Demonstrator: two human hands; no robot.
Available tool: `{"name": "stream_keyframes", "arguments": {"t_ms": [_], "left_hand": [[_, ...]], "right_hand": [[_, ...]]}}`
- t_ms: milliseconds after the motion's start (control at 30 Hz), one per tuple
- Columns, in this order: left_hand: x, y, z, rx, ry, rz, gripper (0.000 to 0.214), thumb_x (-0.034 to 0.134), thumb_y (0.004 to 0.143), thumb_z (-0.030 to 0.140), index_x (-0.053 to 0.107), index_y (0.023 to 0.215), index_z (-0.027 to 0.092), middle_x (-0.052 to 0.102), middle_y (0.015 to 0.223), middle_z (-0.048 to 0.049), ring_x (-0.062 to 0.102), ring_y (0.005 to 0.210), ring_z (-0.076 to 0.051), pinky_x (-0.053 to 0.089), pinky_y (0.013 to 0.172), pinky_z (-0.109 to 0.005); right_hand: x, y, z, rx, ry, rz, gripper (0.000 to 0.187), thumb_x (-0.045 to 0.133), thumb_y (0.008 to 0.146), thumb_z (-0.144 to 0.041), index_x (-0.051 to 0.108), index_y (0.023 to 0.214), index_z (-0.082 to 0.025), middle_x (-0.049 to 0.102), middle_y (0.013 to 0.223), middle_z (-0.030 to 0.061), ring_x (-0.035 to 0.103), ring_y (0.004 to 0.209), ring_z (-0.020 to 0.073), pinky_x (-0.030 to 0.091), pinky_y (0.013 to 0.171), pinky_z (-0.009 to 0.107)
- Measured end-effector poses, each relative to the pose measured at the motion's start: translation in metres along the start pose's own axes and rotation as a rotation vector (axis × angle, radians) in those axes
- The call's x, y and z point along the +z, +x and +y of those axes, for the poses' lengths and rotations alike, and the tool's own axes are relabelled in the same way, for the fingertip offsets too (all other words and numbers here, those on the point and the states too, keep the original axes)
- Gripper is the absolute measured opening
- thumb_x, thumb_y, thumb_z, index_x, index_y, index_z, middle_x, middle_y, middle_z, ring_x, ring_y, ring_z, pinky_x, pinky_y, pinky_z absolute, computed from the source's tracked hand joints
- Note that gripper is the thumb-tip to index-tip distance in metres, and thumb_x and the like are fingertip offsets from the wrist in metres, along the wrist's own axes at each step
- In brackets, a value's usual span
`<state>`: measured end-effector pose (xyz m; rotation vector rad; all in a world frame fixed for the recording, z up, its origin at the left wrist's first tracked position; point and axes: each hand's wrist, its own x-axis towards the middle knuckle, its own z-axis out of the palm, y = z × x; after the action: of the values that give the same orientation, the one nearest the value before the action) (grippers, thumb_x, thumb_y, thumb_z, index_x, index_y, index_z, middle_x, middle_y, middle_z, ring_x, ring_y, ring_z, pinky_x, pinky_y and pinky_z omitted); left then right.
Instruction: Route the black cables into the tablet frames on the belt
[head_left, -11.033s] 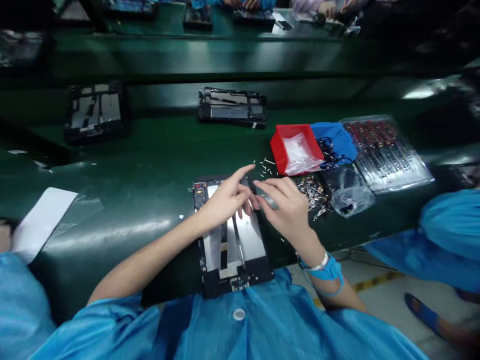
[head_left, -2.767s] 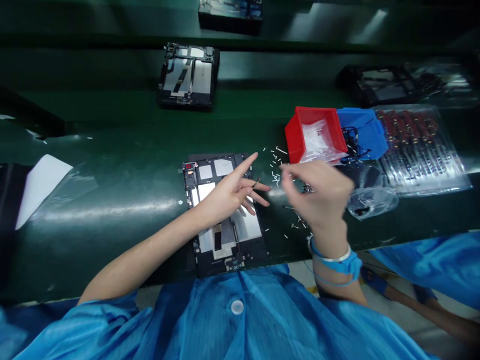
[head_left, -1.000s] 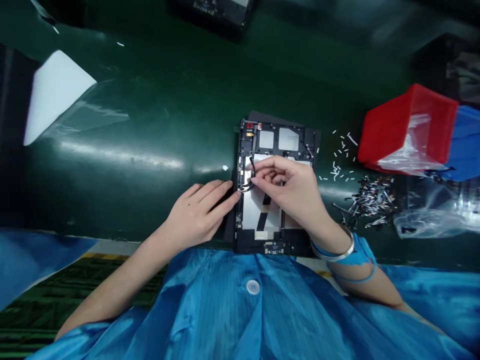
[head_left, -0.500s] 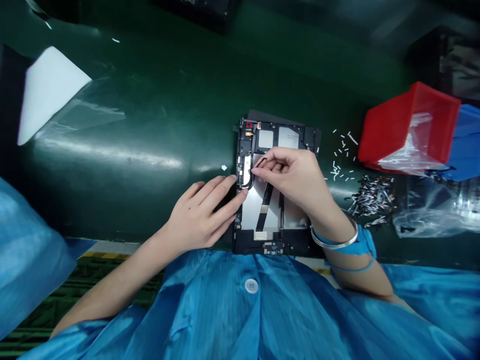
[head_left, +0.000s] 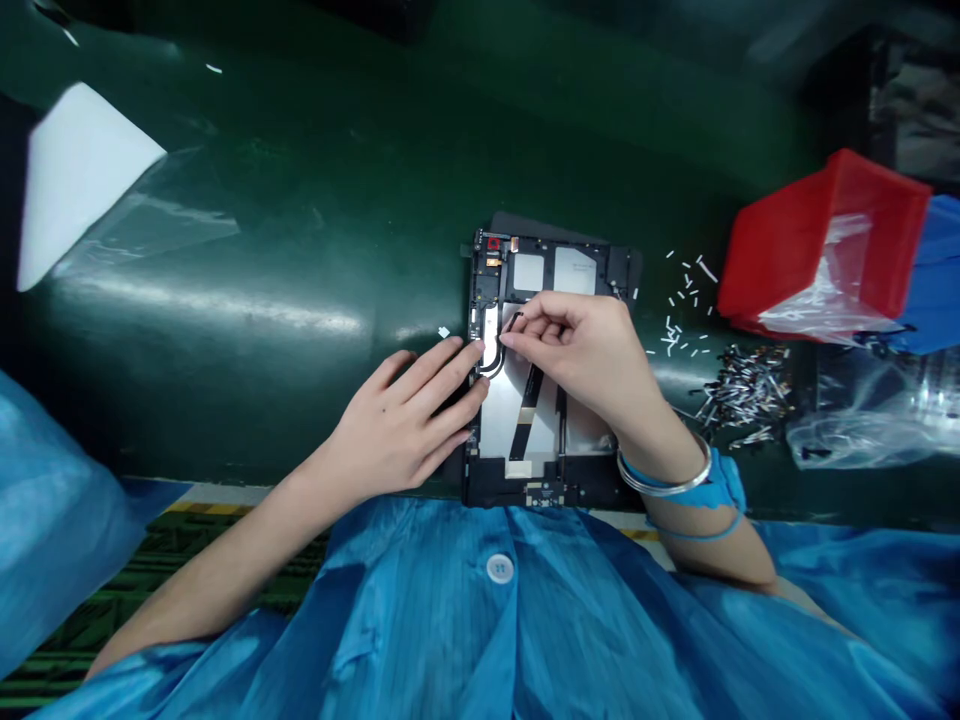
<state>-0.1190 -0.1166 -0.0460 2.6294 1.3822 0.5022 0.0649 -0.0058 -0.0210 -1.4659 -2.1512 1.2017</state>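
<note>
An opened tablet lies in front of me, its inner parts facing up, with a dark flat panel jutting out behind its top edge. My left hand rests at the tablet's left side, fingers apart, the fingertips touching its edge beside a bright silver strip. Over the tablet's middle, my right hand pinches a thin black cable between thumb and forefinger. The cable curves down to the left hand's fingertips. Below the right hand runs a wide black ribbon cable.
To the right stand a red bin with clear plastic in it and a blue bin. Nearby are a pile of small metal parts, scattered white bits and a plastic bag. A white sheet lies far left.
My left fingertips have shifted slightly up and further onto the tablet's edge. The right hand keeps its pinch with barely any movement. The whole view has shifted a little.
</note>
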Motion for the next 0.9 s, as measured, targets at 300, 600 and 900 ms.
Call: {"name": "stream_keyframes", "arguments": {"t_ms": [300,600,900], "left_hand": [[-0.003,0.006,-0.004,0.113,0.020,-0.036,0.035,0.042,0.096,0.028,0.059,0.120,0.010,0.050,0.142,-0.0140,0.046,0.132,-0.033,0.041,0.097,-0.046],[-0.007,0.017,-0.008,0.174,0.064,-0.043,0.034,0.036,0.099,0.028,0.061,0.115,0.011,0.059,0.133,-0.0117,0.052,0.126,-0.030,0.041,0.100,-0.044],[-0.006,0.025,-0.011,0.157,0.037,-0.008,0.041,0.039,0.098,0.029,0.057,0.127,0.006,0.059,0.132,-0.0144,0.053,0.124,-0.031,0.043,0.097,-0.044]], "right_hand": [[0.001,-0.001,-0.003,0.026,-0.027,0.020,0.002,0.068,0.074,-0.016,0.067,0.072,-0.018,0.059,0.059,-0.0029,0.049,0.054,0.0086,0.034,0.053,0.024],[-0.001,-0.005,-0.005,-0.008,-0.097,0.093,0.004,0.066,0.077,-0.017,0.067,0.081,-0.020,0.060,0.060,-0.0040,0.050,0.054,0.0095,0.036,0.055,0.025],[-0.005,-0.034,0.010,-0.468,-0.558,0.232,0.026,0.046,0.093,-0.021,0.071,0.098,-0.021,0.067,0.076,0.0037,0.056,0.072,0.0159,0.039,0.059,0.028]]}}
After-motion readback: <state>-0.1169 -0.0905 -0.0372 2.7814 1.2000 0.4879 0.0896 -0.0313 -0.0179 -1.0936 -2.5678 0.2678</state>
